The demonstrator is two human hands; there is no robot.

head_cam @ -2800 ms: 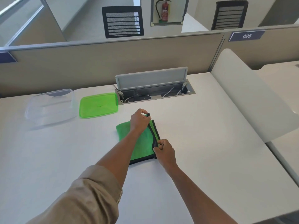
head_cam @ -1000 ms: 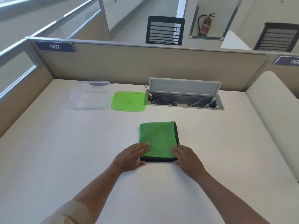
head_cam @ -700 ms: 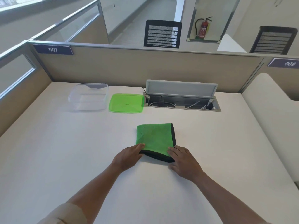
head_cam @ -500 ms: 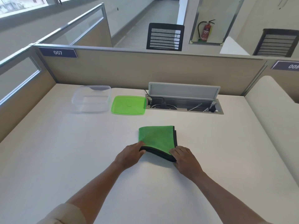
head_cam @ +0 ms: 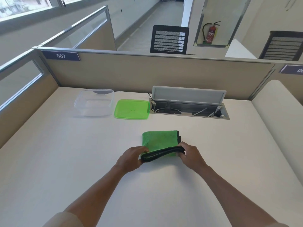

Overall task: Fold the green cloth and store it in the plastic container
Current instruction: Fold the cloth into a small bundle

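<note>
The green cloth point(head_cam: 159, 140) with black edging lies folded in the middle of the white desk point(head_cam: 82, 161). Its near edge is lifted off the desk. My left hand point(head_cam: 131, 158) grips the near left corner and my right hand point(head_cam: 191, 155) grips the near right corner. The far half of the cloth still rests flat. The clear plastic container point(head_cam: 94, 103) stands open at the back left, well beyond both hands. Its green lid point(head_cam: 132, 109) lies flat right beside it.
An open cable tray point(head_cam: 188, 110) with a raised grey flap is sunk into the desk at the back, right of the lid. Beige partition walls point(head_cam: 147, 71) close off the back and left. A rounded white divider point(head_cam: 278, 112) bounds the right side.
Both hands went from pressing flat on the cloth's near edge to gripping its near corners and raising that edge off the desk.
</note>
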